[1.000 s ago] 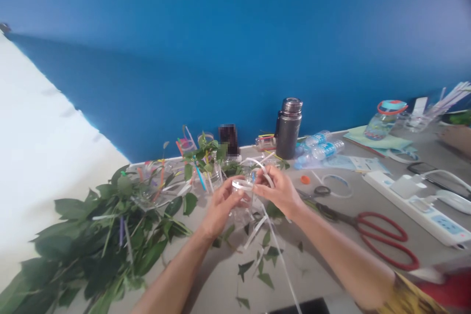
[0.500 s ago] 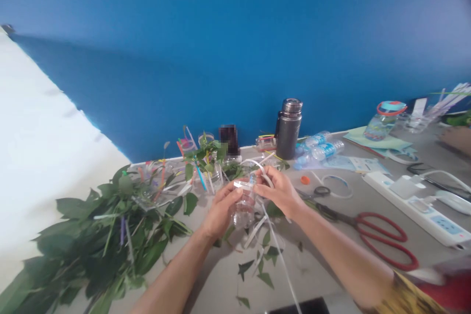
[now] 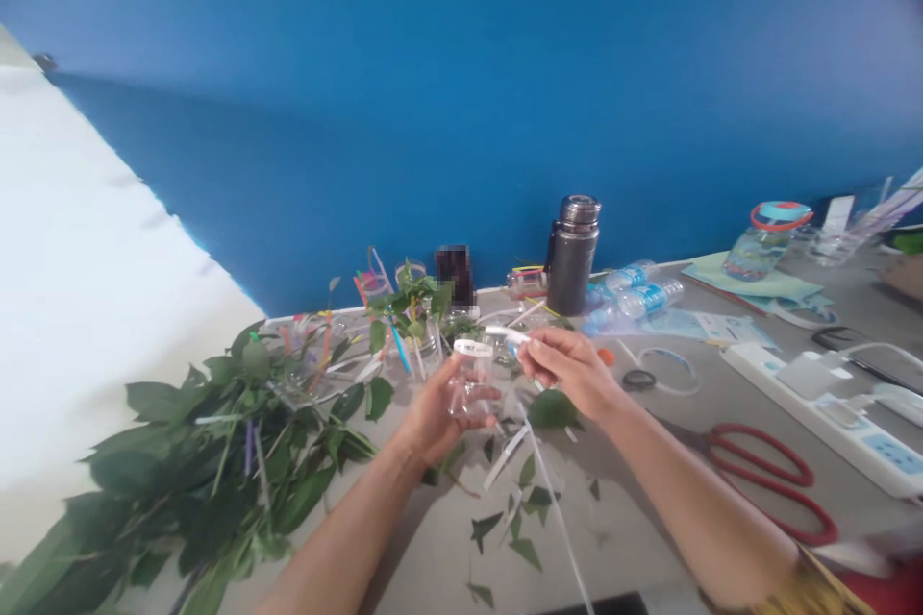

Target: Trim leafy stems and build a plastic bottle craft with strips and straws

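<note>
While the left hand wrapped fingers and thumb round the small clear plastic jar, holding it upright just above the grey bench, the right hand sat just to the jar's right. It was closed in a pinch on the end of the long flat white plastic strip. The rest of the strip trailed down past the wrist toward the near edge.

Change over the last second: both hands had been bunched together at the jar's mouth, strip looped over it. Now they were apart. The right hand had drawn off to the right with the strip end level with the rim, and the jar sat a little higher in the left palm. A white band showed round the jar's rim; couldn't tell whether it was part of the same strip.

Judgement: the strip's end looked free of the jar mouth, so the jar was carried by the left hand alone.

Around them:
- Loose green leaf scraps lay under the hands.
- A heap of green leafy branches was at far left.
- Clear jars stuffed with coloured straws and leaves stood just behind.
- A dark grey metal flask stood against the blue wall.
- Red-handled scissors lay well to the right.
</note>
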Motion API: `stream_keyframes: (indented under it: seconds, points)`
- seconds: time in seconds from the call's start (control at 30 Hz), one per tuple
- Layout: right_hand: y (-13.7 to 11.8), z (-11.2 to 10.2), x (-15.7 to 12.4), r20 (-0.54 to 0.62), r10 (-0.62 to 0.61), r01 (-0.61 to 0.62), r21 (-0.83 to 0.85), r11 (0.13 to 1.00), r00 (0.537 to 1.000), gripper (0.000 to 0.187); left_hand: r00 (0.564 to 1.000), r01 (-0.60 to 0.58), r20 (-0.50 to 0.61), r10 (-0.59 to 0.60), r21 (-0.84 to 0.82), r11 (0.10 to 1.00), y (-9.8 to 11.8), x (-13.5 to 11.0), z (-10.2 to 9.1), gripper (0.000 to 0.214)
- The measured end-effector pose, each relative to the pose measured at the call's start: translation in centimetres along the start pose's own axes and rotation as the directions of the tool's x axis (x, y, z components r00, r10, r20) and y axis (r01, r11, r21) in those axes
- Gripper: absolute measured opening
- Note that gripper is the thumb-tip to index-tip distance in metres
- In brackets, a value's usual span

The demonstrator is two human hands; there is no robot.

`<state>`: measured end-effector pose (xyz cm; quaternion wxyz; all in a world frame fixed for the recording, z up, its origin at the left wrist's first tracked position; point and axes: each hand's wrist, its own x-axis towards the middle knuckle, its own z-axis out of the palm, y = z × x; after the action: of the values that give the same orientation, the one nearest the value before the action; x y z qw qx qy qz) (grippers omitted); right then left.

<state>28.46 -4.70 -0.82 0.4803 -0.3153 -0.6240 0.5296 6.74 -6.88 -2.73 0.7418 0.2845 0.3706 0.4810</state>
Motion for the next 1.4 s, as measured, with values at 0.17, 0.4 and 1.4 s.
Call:
stream_keyframes:
  seconds: [0.17,0.4,1.4]
  points:
    - [-0.3,-0.1,-0.5,0.268,0.131,-0.08,-0.192,0.978,0.955,0.034,0.996,-0.08,0.05,0.077,0.055,0.995,0.6,-0.4,0.2,0.03]
    - [0.5,0.6,-0.3,0.278,0.172,-0.102,-0.249,0.963,0.945,0.034,0.991,-0.133,0.012,0.133,0.121,0.984,0.2,-0.1,0.3,0.044]
    - [0.8,0.1,0.0,0.278,0.163,-0.106,-0.21,0.972,0.947,0.034,0.956,-0.204,0.241,0.167,0.134,0.97,0.6,-0.4,0.1,0.056]
